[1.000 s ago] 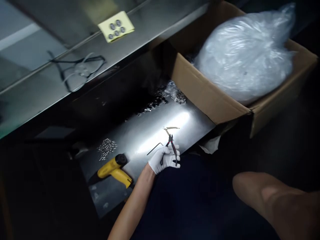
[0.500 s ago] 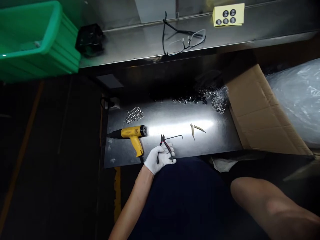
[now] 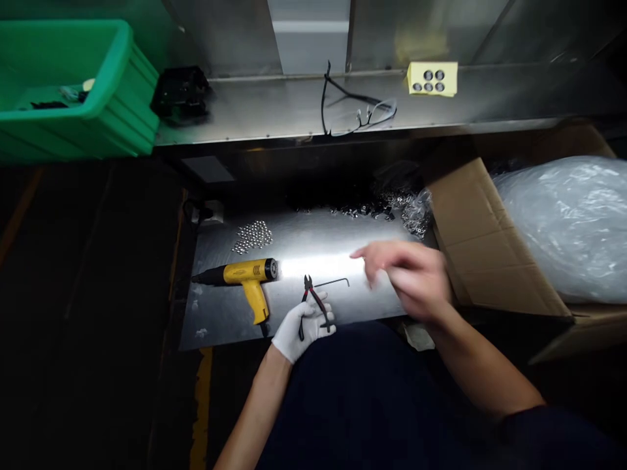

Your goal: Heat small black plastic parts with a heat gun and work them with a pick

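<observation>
Steel counter (image 3: 215, 312), head view | left grip (image 3: 304, 331): white glove, fingers closed around red-handled diagonal cutters (image 3: 316, 303), tips pointing away from the body, long axis near upright | right grip (image 3: 409, 281): bare, blurred, fingers spread open, holding nothing | L-shaped hex key (image 3: 334, 282) lying crosswise just right of the cutters' tips, nearer left grip

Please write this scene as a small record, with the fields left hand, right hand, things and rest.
left hand: white glove, holds diagonal cutters with dark handles
right hand: bare, blurred, fingers extended, above a steel sheet
things: a hex key lies on the sheet just beyond the cutters; a yellow heat gun lies left of the gloved hand
rest: a pile of small metal parts, a cardboard box with a plastic bag, a green plastic bin, eyeglasses
</observation>
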`<state>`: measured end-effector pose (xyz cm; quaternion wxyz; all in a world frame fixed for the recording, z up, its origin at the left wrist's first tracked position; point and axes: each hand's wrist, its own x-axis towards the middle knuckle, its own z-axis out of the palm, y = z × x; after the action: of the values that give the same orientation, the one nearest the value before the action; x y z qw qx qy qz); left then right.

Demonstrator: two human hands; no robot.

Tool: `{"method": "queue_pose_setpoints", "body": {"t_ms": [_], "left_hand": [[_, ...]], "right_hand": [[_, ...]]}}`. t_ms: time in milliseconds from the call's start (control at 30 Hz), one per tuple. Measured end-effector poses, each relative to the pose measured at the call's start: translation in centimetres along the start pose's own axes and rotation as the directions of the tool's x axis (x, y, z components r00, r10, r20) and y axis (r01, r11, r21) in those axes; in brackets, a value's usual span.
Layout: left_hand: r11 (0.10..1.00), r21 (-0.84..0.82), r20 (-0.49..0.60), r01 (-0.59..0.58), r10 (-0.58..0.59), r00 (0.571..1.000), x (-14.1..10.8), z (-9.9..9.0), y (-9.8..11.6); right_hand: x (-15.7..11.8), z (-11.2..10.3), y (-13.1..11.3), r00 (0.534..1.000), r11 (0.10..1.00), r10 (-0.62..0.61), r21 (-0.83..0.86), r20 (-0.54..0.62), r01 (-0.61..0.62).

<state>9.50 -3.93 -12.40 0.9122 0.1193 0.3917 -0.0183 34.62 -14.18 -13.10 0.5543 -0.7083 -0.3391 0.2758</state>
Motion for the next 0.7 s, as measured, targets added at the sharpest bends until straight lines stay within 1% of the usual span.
{"method": "queue_pose_setpoints", "body": {"t_ms": [67,133,200,267,367,467,567,633,700], "left_hand": [[0.999,0.025,-0.032,-0.044,0.044,0.999,-0.2,-0.1,-0.2],[0.997,0.027,-0.052,-0.077,0.079,0.996,-0.4,-0.3,-0.5],[0.995,0.003,-0.085,-0.100,0.100,0.991,-0.7,-0.3,-0.9],[0.991,-0.036,-0.128,-0.125,0.120,0.985,-1.0,0.0,-1.3],[0.982,-0.068,-0.173,-0.175,0.161,0.972,-1.4,0.9,-1.6],[0.975,-0.024,-0.224,-0.219,0.208,0.952,-1.6,2.0,-1.6],[0.968,0.044,-0.277,-0.246,0.248,0.928,-1.7,3.0,-1.5],[0.962,0.079,-0.283,-0.260,0.271,0.920,-1.8,3.5,-1.3],[0.958,0.107,-0.268,-0.266,0.286,0.920,-1.8,3.7,-1.1]], "right_hand": [[2.5,-1.7,1.8,0.989,0.979,0.111,-0.160,-0.095,-0.125],[5.1,-3.9,3.8,0.953,0.916,0.208,-0.297,-0.220,-0.268],[7.3,-5.9,5.8,0.908,0.840,0.259,-0.387,-0.330,-0.380],[9.2,-7.3,7.5,0.876,0.781,0.280,-0.437,-0.393,-0.446],[11.0,-7.9,9.3,0.849,0.736,0.306,-0.460,-0.430,-0.498],[11.5,-7.6,10.4,0.823,0.722,0.342,-0.433,-0.454,-0.539],[10.9,-7.7,11.1,0.799,0.734,0.374,-0.376,-0.472,-0.566],[10.1,-7.9,11.2,0.794,0.761,0.389,-0.322,-0.467,-0.563],[9.1,-7.7,11.1,0.803,0.804,0.405,-0.248,-0.438,-0.541]]}}
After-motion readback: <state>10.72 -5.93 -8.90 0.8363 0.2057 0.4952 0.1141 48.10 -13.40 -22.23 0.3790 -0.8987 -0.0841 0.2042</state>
